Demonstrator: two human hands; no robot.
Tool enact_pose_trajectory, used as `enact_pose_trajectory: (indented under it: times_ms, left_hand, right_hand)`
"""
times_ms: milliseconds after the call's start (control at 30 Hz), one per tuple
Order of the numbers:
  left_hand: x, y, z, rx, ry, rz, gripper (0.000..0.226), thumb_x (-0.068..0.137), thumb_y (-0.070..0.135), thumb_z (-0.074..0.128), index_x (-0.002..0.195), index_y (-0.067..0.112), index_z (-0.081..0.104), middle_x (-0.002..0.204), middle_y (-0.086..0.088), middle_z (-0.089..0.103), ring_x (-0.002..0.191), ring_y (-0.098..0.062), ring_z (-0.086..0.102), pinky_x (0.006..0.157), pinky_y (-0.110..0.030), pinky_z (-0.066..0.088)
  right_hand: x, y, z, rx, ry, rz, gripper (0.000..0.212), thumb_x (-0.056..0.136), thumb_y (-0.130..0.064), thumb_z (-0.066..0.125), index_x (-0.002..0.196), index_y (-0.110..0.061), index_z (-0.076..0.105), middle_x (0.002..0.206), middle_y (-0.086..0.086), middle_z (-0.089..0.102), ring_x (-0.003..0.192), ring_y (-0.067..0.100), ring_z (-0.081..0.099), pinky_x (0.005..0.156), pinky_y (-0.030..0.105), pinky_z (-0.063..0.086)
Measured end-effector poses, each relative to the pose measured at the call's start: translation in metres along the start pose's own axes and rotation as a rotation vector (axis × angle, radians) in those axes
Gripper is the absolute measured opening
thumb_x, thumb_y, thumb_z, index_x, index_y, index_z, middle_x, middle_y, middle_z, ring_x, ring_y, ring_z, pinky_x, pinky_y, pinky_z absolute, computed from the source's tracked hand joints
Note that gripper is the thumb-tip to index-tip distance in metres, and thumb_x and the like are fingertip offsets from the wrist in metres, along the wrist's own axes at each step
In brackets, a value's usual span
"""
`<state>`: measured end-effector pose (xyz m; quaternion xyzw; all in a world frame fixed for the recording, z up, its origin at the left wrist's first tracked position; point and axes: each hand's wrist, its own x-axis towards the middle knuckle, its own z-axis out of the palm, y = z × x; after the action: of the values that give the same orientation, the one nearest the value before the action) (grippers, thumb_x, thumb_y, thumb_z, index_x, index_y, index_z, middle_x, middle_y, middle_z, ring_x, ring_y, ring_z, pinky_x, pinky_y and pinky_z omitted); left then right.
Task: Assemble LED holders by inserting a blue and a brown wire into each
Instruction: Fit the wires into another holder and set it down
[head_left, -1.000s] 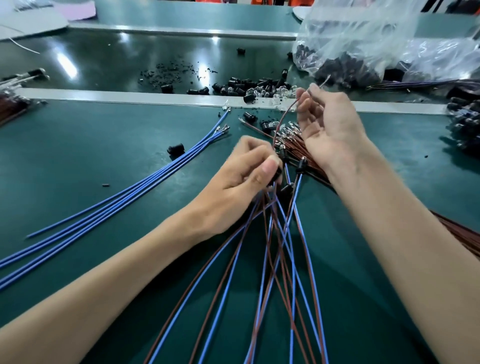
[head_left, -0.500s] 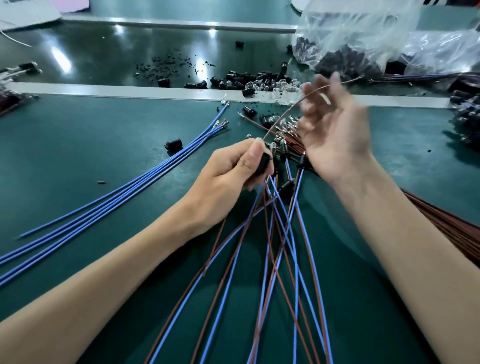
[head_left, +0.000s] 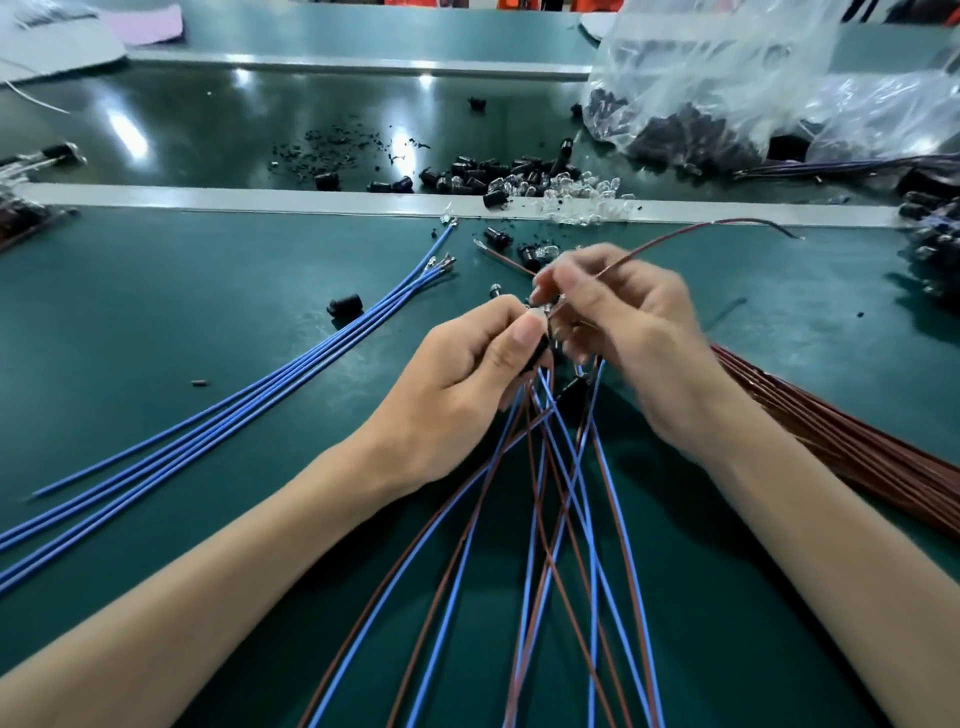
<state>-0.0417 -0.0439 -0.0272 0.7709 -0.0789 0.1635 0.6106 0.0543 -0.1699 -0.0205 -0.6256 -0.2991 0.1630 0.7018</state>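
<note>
Spreading over the whole view, a green table (head_left: 156, 322) carries everything. Top R: a clear plastic bag (head_left: 727, 78) w/ dark parts inside, beyond a pale strip (head_left: 208, 200) across the table. Centre-bottom: a fan of blue-and-brown wire pairs (head_left: 545, 519) converges up toward both hands. R edge: a brown wire bundle (head_left: 857, 457) lies diagonally. L side: loose blue wires (head_left: 234, 415) lie roughly parallel, terminal ends pointing up-R.

The left hand (head_left: 457, 384) and right hand (head_left: 639, 332) meet mid-frame, just above the fan's apex. Behind them, on and near the strip: a pile of black holders (head_left: 467, 176), w/ clear LEDs (head_left: 582, 192) just beside it.

Right fingers (head_left: 571, 283) are curled and pinch a single brown wire (head_left: 675, 236), which arcs up and R, its far end in the air. Left fingers (head_left: 483, 317) are curled too, thumb & forefinger gripping the LED holder (head_left: 537, 358), a small black piece touching the right hand's fingertips. Whether the wire end is inside it, can't tell. One lone holder (head_left: 344, 305) sits just beside the blue wires.
</note>
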Motion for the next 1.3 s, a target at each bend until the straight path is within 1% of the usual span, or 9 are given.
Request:
enact_pose_trajectory:
  times_ms: [67, 200, 367, 400, 500, 700, 933, 1100, 1300]
  left_hand:
    - [0.001, 0.000, 0.000, 0.008, 0.016, -0.021, 0.023, 0.095, 0.025, 0.041, 0.078, 0.011, 0.047, 0.064, -0.019, 0.037, 0.057, -0.035, 0.032, 0.052, -0.043, 0.029]
    - [0.002, -0.002, -0.001, 0.109, 0.067, -0.065, 0.018, 0.090, 0.034, 0.048, 0.080, 0.019, 0.053, 0.072, -0.019, 0.052, 0.059, -0.032, 0.043, 0.057, -0.045, 0.039]
    - [0.003, -0.004, 0.000, 0.148, 0.078, -0.038, 0.012, 0.089, 0.033, 0.052, 0.081, 0.024, 0.056, 0.066, 0.014, 0.059, 0.057, -0.002, 0.049, 0.055, -0.022, 0.041]
    - [0.004, -0.005, -0.001, 0.151, 0.107, -0.045, 0.012, 0.088, 0.035, 0.053, 0.082, 0.025, 0.056, 0.067, 0.016, 0.061, 0.058, -0.001, 0.052, 0.056, -0.024, 0.043]
    - [0.006, -0.007, -0.005, 0.215, 0.224, -0.062, 0.020, 0.087, 0.047, 0.056, 0.083, 0.027, 0.054, 0.071, 0.012, 0.059, 0.064, -0.009, 0.054, 0.066, -0.045, 0.051]
    - [0.011, -0.015, -0.018, 0.314, 0.306, -0.064, 0.011, 0.078, 0.039, 0.062, 0.084, 0.033, 0.055, 0.074, 0.009, 0.055, 0.066, -0.002, 0.051, 0.061, -0.014, 0.042]
    - [0.010, -0.011, -0.019, 0.300, 0.256, -0.075, 0.016, 0.078, 0.029, 0.066, 0.094, 0.028, 0.066, 0.089, 0.000, 0.059, 0.079, -0.014, 0.059, 0.077, -0.031, 0.052]
    - [0.009, -0.010, -0.015, 0.307, 0.220, -0.082, 0.022, 0.077, 0.025, 0.070, 0.097, 0.016, 0.070, 0.089, -0.006, 0.064, 0.077, -0.014, 0.064, 0.076, -0.029, 0.055]
    - [0.009, -0.009, -0.014, 0.167, 0.224, -0.105, 0.025, 0.065, 0.028, 0.073, 0.089, 0.023, 0.067, 0.091, -0.013, 0.069, 0.079, -0.022, 0.065, 0.081, -0.031, 0.055]
  right_hand:
    - [0.000, 0.002, 0.004, -0.083, 0.024, -0.046, 0.023, 0.095, -0.023, 0.051, 0.078, -0.011, 0.062, 0.066, 0.000, 0.063, 0.052, 0.012, 0.053, 0.046, 0.020, 0.042]
    - [0.005, -0.003, -0.003, 0.134, 0.185, -0.091, 0.029, 0.102, -0.021, 0.040, 0.078, -0.010, 0.053, 0.067, 0.001, 0.067, 0.052, 0.011, 0.058, 0.048, 0.019, 0.045]
    - [0.000, 0.003, 0.000, -0.066, -0.046, -0.022, 0.019, 0.095, -0.018, 0.053, 0.081, -0.011, 0.064, 0.070, -0.005, 0.067, 0.061, 0.009, 0.063, 0.058, 0.019, 0.051]
    - [-0.001, 0.004, 0.003, -0.114, -0.029, -0.025, 0.022, 0.096, -0.015, 0.052, 0.078, -0.011, 0.064, 0.067, -0.006, 0.066, 0.058, 0.008, 0.063, 0.057, 0.018, 0.051]
    - [-0.001, 0.003, 0.007, -0.017, 0.088, -0.021, 0.029, 0.100, -0.012, 0.043, 0.077, -0.007, 0.059, 0.064, -0.001, 0.068, 0.055, 0.012, 0.064, 0.054, 0.020, 0.052]
    - [0.001, 0.002, 0.005, 0.155, 0.167, -0.066, 0.015, 0.099, -0.008, 0.046, 0.088, -0.006, 0.056, 0.076, 0.007, 0.073, 0.071, 0.023, 0.072, 0.063, 0.020, 0.055]
    - [-0.002, 0.003, 0.005, 0.062, 0.137, -0.090, 0.011, 0.085, 0.003, 0.065, 0.083, -0.007, 0.060, 0.076, 0.005, 0.073, 0.071, 0.016, 0.072, 0.067, 0.019, 0.054]
    - [-0.004, 0.007, 0.011, -0.117, 0.075, -0.118, 0.013, 0.079, -0.004, 0.073, 0.075, -0.016, 0.067, 0.077, 0.006, 0.071, 0.071, 0.016, 0.070, 0.071, 0.024, 0.056]
    - [-0.003, 0.004, 0.008, -0.017, 0.170, -0.116, 0.011, 0.083, -0.002, 0.069, 0.079, -0.010, 0.063, 0.069, -0.001, 0.071, 0.064, 0.011, 0.069, 0.063, 0.017, 0.053]
